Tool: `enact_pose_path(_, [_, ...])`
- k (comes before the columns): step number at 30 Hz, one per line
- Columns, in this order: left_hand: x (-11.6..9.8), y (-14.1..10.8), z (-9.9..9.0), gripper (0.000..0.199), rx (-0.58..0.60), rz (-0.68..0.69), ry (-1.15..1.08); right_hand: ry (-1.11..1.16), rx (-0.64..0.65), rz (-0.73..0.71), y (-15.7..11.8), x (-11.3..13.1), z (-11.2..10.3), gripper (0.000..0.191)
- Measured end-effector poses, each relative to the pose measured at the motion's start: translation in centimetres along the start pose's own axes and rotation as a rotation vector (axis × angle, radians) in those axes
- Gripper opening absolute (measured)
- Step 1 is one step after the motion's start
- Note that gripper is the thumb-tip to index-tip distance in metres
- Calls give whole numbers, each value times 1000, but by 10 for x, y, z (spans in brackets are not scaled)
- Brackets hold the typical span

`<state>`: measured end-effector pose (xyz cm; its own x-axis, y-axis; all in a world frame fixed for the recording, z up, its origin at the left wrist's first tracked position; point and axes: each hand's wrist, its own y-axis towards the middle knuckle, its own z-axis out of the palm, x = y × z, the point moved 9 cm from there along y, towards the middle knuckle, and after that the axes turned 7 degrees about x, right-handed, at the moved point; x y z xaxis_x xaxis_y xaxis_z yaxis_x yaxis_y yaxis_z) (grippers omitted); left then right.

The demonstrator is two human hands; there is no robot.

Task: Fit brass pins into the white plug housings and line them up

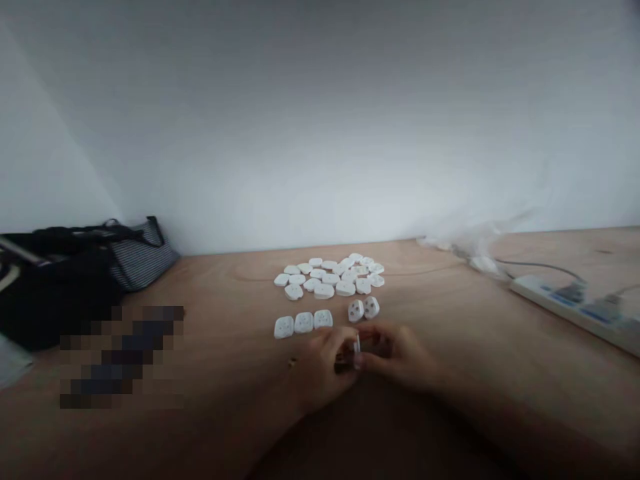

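Note:
My left hand [325, 367] and my right hand [397, 350] meet low in the middle of the view, fingers closed on a small white plastic piece [357, 352] held edge-on between them. Just beyond my left hand, a row of three rounded white plastic pieces [304, 323] with small holes lies on the table. Two more white pieces [363, 309] with dark holes stand side by side past my right hand. Beside my left wrist is a tiny brass-coloured part [293, 363]. The underside of the held piece is hidden by my fingers.
Farther back on the wooden table [225, 293] lies a cluster of many white pieces [330, 279] near the wall. A power strip [575, 307] with plugs and crumpled clear plastic [475, 243] are at right. At left are a dark bag [55, 287] and a pixelated object [125, 357].

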<state>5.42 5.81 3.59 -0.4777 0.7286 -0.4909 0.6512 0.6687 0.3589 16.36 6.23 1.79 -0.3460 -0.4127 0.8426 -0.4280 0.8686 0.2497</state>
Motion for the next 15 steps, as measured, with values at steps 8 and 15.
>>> enact_pose_path(8, [-9,-1,-16,35,-107,115,19,273,20,92,4,-22,5,42])
enact_pose_path(15, [-22,1,-15,15,-86,235,211,481,20,121,5,-25,8,44])
